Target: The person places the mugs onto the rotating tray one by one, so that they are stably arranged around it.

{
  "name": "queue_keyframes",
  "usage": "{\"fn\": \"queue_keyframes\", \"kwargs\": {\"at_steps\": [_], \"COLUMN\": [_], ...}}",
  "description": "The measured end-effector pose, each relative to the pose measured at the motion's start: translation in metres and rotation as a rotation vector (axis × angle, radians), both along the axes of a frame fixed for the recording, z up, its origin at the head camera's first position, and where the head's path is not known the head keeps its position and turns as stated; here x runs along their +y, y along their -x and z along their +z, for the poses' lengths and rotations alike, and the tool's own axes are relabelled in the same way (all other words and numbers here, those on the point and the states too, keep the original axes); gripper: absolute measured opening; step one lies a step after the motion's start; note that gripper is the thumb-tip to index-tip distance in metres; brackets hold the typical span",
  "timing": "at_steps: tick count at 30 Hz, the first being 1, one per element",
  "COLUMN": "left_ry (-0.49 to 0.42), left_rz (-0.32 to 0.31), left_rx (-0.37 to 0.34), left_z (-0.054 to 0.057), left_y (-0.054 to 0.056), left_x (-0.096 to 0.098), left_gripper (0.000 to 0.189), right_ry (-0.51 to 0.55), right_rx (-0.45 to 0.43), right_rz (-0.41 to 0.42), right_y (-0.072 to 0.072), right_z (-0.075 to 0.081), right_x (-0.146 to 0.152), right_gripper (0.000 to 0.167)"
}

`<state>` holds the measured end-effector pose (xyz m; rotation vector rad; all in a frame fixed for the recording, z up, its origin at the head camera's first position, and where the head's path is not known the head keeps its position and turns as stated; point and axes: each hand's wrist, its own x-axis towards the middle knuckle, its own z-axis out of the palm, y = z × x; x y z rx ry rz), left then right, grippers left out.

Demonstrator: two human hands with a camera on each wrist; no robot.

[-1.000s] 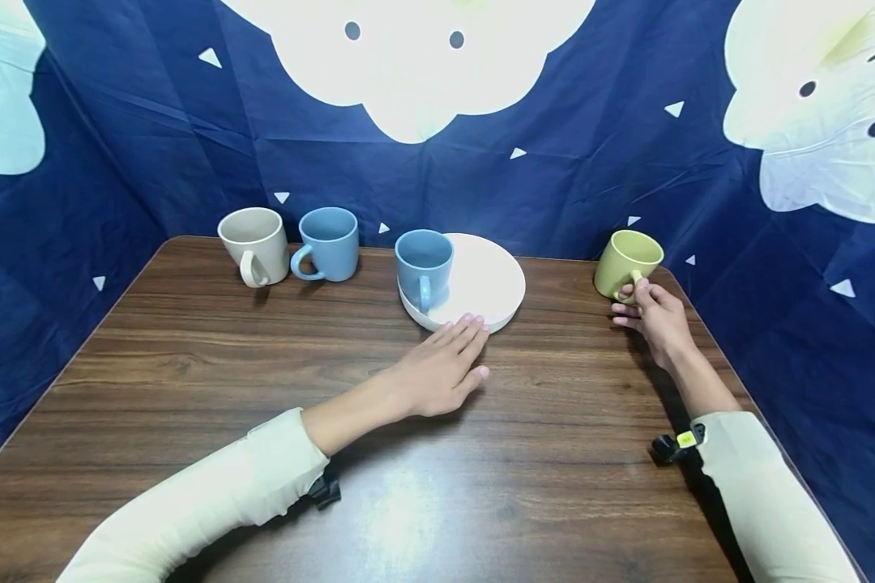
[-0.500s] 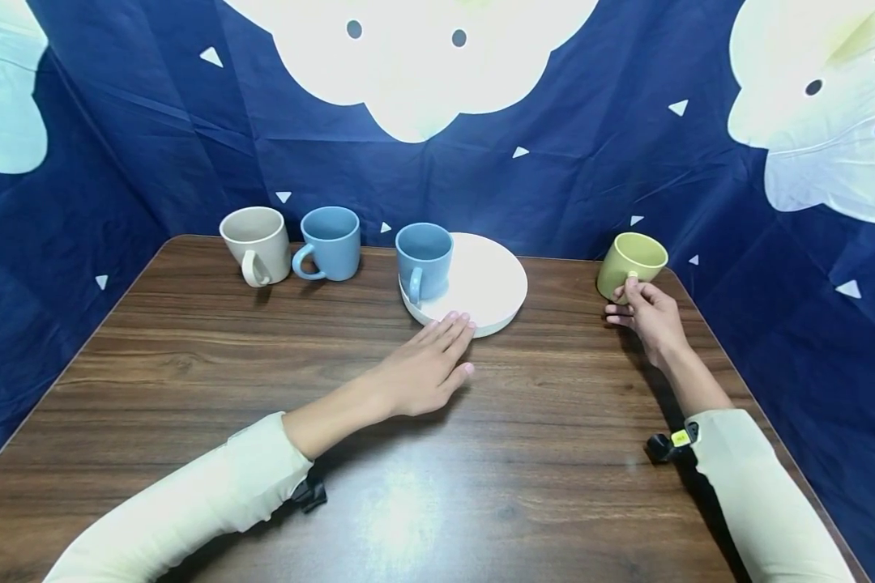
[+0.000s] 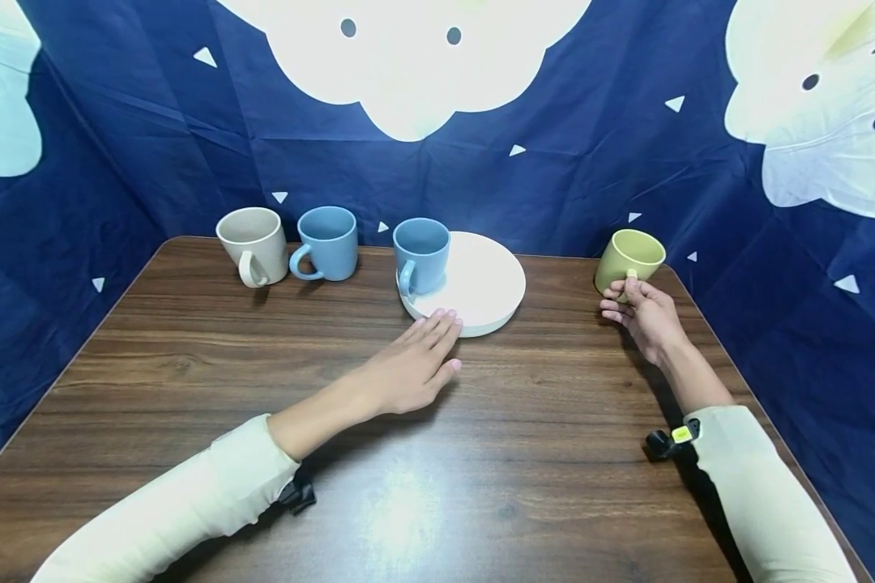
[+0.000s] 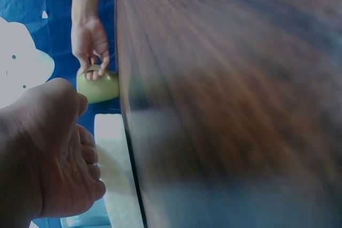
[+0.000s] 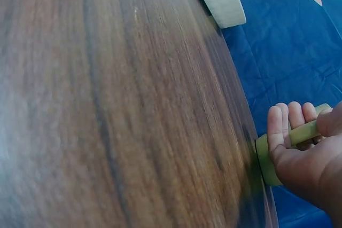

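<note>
In the head view my left hand [image 3: 404, 376] lies with straight fingers against the near side of a round white turntable [image 3: 488, 283]. A blue mug [image 3: 426, 259] stands upright on the turntable's left part, its handle facing front-left. At the table's far right corner, my right hand [image 3: 652, 320] pinches the handle of a yellow-green mug [image 3: 612, 263], which stands on the tabletop. The right wrist view shows thumb and fingers at the handle of that green mug [image 5: 267, 161]. In the left wrist view, the left palm [image 4: 59, 158] is beside the turntable's white side [image 4: 115, 158].
A grey-white mug [image 3: 251, 243] and a second blue mug [image 3: 333, 247] stand side by side at the back left of the wooden table [image 3: 510, 470]. A blue curtain [image 3: 576, 162] with cloud prints hangs right behind the table's back edge.
My left hand has slid left along the turntable's rim. The blue mug on it has shifted slightly back, its handle swinging left. The right hand stays at the green mug, which has barely moved.
</note>
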<state>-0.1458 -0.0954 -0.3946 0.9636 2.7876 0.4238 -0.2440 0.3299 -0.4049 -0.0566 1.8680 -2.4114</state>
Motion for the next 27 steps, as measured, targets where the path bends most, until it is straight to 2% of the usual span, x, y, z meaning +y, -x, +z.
{"fn": "queue_keyframes", "kwargs": {"at_steps": [14,27], "left_ry": [-0.015,-0.020], "left_rz": [0.033,0.051], "left_rx": [-0.012,-0.015], "left_z": [0.003,0.000], "left_y": [-0.001,0.001], "left_x": [-0.013,-0.019], "left_gripper": [0.071,0.071], "right_ry": [0.034,0.057], "right_rx": [-0.001,0.064], "right_rz": [-0.022,-0.044], "right_y": [0.001,0.004], "right_z": [0.002,-0.005], "right_x": [0.001,-0.001], "right_gripper": [0.031,0.036]}}
